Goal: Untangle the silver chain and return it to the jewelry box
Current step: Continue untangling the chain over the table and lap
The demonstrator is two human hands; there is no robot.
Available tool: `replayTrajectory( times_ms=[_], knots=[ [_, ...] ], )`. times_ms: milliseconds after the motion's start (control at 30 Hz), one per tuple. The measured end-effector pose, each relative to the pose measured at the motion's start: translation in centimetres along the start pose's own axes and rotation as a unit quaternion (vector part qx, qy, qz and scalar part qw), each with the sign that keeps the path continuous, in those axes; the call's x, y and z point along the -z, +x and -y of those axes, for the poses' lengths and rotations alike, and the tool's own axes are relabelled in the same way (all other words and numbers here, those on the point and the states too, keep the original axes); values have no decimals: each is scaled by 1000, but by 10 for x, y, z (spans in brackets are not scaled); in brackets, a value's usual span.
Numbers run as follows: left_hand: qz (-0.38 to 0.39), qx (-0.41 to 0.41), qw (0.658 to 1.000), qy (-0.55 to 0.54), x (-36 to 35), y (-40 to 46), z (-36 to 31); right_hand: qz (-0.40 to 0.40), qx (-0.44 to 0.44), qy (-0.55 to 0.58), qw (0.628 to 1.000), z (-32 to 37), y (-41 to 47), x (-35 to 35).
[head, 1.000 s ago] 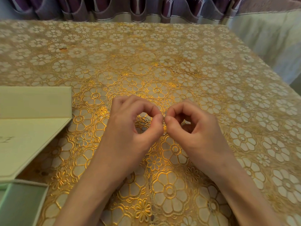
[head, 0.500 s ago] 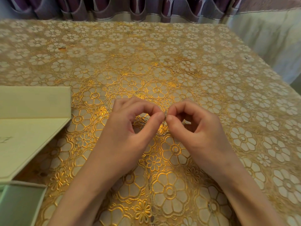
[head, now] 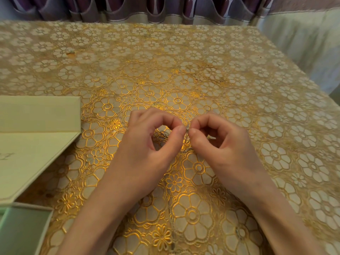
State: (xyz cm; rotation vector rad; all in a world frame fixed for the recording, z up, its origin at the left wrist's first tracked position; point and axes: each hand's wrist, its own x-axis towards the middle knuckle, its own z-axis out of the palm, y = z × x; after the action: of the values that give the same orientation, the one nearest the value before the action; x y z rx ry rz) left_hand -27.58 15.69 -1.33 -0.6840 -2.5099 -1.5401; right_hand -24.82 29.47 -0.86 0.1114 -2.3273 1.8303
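Silver chain [head: 186, 137], thin and fine-linked, sits pinched between your two hands above the middle of the near half of the table, with short strands drooping below your fingertips toward the cloth. Your left hand [head: 147, 151] is curled with thumb and forefinger closed together on one bit of the chain, making a ring you can see the cloth and some links through. Your right hand [head: 224, 146] mirrors it just beside, thumb and forefinger closed on the chain next to the left pinch, the other fingers tucked under. Both thumbs nearly touch at the tips. The gold floral embossed tablecloth [head: 184, 70] covers the whole table. At the left edge, the pale green jewelry box [head: 24, 230] lies open: its near compartment shows a smooth green interior, and you cannot tell from this angle whether anything lies in it. Its flat cream lid panels [head: 36, 137] spread out on the far side of it, well apart from your hands. Purple curtains [head: 128, 8] hang beyond the table's far edge.
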Motion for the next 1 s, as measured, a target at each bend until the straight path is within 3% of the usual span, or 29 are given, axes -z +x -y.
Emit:
replayTrajectory(
  times_ms=[1000],
  knots=[
    [-19, -2, 1000, -21, 1, 1, -2, -37, 8, 14, 999, -2, 1, -1]
  ],
)
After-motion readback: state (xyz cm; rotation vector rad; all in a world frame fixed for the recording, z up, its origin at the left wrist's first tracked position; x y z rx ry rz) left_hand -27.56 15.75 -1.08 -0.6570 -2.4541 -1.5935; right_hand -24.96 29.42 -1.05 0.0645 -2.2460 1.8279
